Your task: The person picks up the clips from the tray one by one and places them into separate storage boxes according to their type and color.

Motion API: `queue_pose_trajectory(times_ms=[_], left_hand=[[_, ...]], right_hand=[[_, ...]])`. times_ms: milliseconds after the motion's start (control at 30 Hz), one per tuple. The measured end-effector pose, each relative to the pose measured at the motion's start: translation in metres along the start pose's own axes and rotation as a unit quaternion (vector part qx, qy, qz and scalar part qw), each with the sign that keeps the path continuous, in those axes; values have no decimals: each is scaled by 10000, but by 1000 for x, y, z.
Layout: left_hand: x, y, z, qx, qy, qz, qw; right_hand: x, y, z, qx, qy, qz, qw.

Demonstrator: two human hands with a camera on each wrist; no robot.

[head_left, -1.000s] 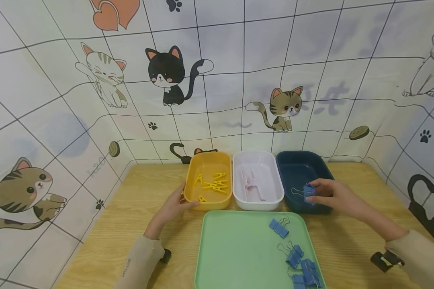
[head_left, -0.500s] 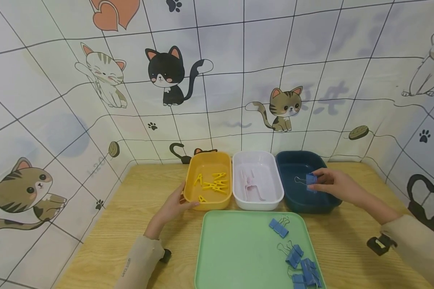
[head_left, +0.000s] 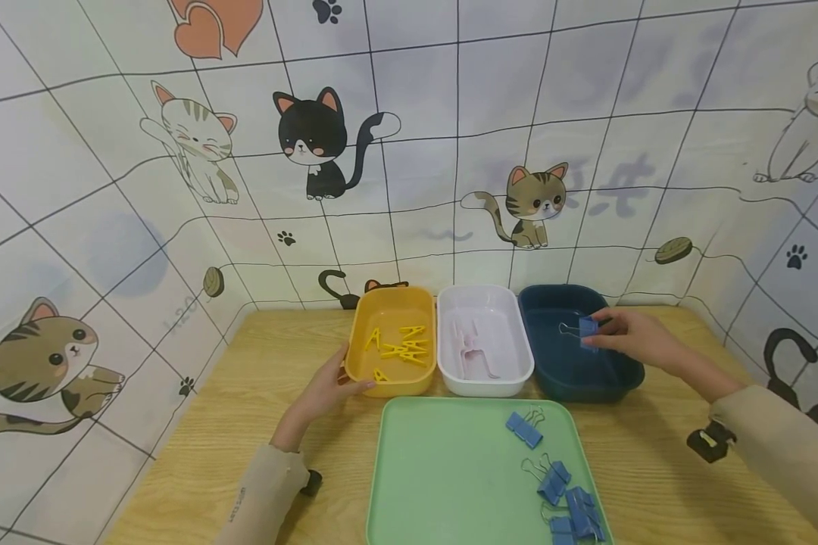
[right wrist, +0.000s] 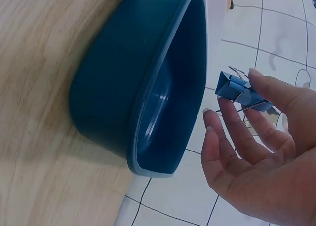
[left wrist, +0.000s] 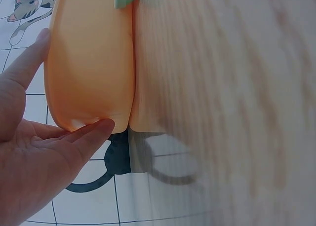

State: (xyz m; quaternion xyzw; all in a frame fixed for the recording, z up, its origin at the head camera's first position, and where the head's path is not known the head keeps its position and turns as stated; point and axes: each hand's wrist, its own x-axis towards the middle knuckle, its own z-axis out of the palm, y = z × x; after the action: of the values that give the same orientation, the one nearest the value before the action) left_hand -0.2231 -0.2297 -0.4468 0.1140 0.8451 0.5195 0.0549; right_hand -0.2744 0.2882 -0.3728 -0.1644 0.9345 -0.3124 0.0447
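Note:
Over the dark blue bin, my right hand pinches a blue binder clip between thumb and fingers, its wire handle pointing left. The right wrist view shows the binder clip above the bin's rim. My left hand rests at the near left corner of the yellow bin, thumb along the front and fingers against the side. In the left wrist view those nearly straight fingers touch the bin's outer wall. Several yellow clips lie in that bin.
A white bin with pale pink clips stands between the other two. In front is a green tray with several blue binder clips along its right side. Behind the wooden table rises a cat-patterned wall.
My right hand has moved back and slightly right over the dark blue bin, carrying the binder clip. The left hand stays at the yellow bin.

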Motion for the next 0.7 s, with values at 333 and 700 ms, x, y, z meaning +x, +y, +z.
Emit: queue_pose_trajectory(times_ms=[333,700], left_hand=[[-6,15,-4,67,-100,-67,9999],[5,-17,0,126,98,89,9998]], right_hand=[[11,4,-9,-134,-121,58,9998],[25,9,-11,-57,-335,48,9994]])
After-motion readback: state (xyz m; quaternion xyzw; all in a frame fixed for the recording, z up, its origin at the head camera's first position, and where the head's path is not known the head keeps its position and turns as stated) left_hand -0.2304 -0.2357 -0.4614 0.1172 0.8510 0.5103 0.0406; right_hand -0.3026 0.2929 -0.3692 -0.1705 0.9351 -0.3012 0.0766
